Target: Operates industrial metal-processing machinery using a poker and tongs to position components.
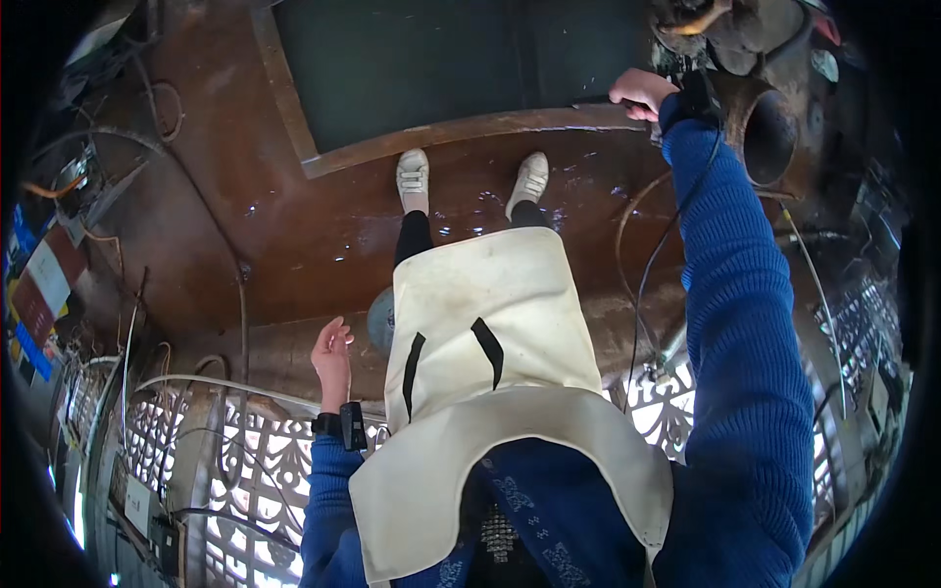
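Observation:
My right hand (642, 91) is stretched far forward at the upper right, above the corner of a wide basin of dark water (421, 69). Its fingers are curled closed, and a thin dark thing (590, 103) shows beside them at the basin's rim (470, 127); what the hand holds is too small to make out. Low at my left side, my left hand (333, 358) hangs in the air with loosely bent fingers apart and nothing in them. A cream apron (490, 314) covers my front.
Beside my right hand stand a wide round pipe opening (769, 137) and lumpy rusty fittings. The reddish-brown floor (294, 250) is wet around my white shoes (413, 172). A hose (221, 225) and cables run along the left. An ornate lattice (245, 490) lies behind me.

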Motion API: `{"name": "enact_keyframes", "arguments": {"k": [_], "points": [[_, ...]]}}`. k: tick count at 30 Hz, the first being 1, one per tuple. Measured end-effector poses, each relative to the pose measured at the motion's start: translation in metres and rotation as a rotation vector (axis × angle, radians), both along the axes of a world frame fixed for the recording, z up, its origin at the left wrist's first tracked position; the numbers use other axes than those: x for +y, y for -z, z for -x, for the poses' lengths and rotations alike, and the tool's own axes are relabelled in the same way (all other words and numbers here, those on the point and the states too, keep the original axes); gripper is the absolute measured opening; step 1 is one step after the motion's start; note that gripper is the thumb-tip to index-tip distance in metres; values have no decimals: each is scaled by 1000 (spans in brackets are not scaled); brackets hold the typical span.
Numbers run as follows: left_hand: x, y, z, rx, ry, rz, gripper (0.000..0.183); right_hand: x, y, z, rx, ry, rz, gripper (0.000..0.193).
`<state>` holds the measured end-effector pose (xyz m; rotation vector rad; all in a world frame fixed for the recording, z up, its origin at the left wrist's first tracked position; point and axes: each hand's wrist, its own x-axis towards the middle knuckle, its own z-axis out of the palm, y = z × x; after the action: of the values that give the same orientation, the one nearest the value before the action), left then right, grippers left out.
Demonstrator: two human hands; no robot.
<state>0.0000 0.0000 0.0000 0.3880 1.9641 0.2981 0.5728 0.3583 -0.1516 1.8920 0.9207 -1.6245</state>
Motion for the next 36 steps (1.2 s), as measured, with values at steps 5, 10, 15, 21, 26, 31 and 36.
{"name": "enact_keyframes", "arguments": {"k": [5, 10, 15, 21, 26, 31, 36], "points": [[27, 24, -8, 48, 58, -49, 27, 14, -1, 3, -87, 46, -128, 14], [13, 13, -7, 36, 56, -36, 26, -15, -3, -1, -63, -28, -136, 18], [16, 13, -12, 30, 63, -17, 26, -37, -19, 13, -147, -4, -140, 20], [18, 14, -15, 26, 73, -41, 25, -65, -29, 20, -224, -61, -227, 29], [34, 11, -26, 32, 122, -41, 25, -85, -20, 12, -248, -101, -313, 34], [31, 10, -26, 34, 115, -41, 25, -105, -19, 16, -240, -18, -304, 33], [33, 13, -28, 22, 144, -79, 24, -137, 8, 6, -289, 2, -461, 29]]}}
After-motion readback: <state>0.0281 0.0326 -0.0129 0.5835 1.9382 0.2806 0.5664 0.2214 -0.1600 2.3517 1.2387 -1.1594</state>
